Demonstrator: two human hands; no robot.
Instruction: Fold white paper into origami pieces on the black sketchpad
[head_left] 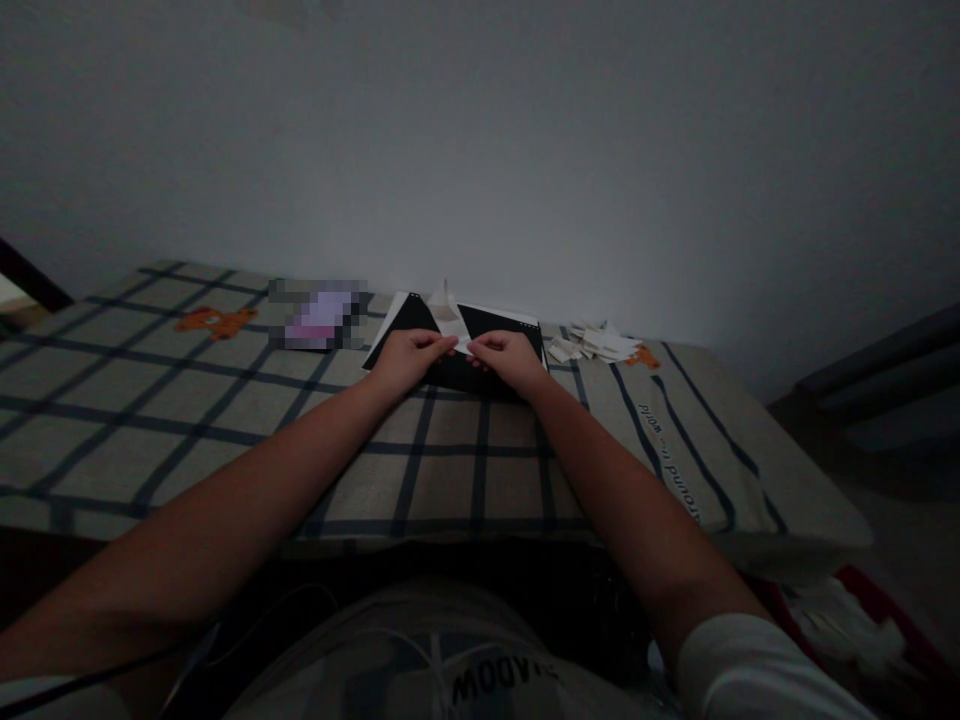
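Paper [451, 322] is standing folded over a black pad [409, 312] on the table's far side [442, 470], left hand [409, 355] and right hand [511, 355] pinching its near edge between thumbs and fingers. It is probably feeling light, bendy and easily torn, edges likely offering the best hold.

In dim light, we face a plain grey wall [480, 150] behind a checked, cloth-covered tabletop [187, 385], dark floor [892, 510] at right.
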